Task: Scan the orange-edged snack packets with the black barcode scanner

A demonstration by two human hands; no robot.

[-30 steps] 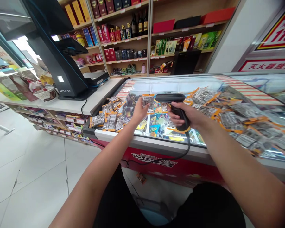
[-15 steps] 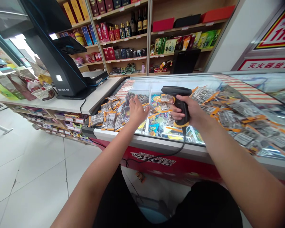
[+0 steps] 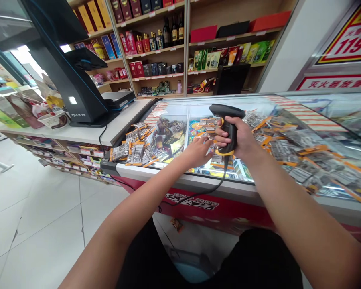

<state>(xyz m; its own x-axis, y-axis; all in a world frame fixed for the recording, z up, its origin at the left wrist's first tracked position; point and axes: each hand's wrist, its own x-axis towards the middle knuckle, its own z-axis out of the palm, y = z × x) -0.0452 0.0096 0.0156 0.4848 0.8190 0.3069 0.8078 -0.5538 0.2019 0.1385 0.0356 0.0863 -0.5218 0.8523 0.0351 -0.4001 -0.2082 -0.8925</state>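
My right hand is wrapped round the grip of a black and yellow handheld barcode scanner, holding it above the freezer's glass top. A dark cable runs down from the scanner's handle. Just left of it, my left hand reaches over small clear snack packets with orange edges, its fingers stretched out and apart; nothing shows in it. One such packet lies beyond its fingers, and another is partly hidden below the scanner. A pile of these packets lies on the left of the glass, a larger pile on the right.
The chest freezer has a red front. To its left stands a counter with a black checkout terminal and a paper bowl. Stocked shelves line the back. One packet lies on the floor.
My left hand has moved right, from beside the left pile to just below the scanner. My right hand still holds the scanner, a little higher and turned slightly.
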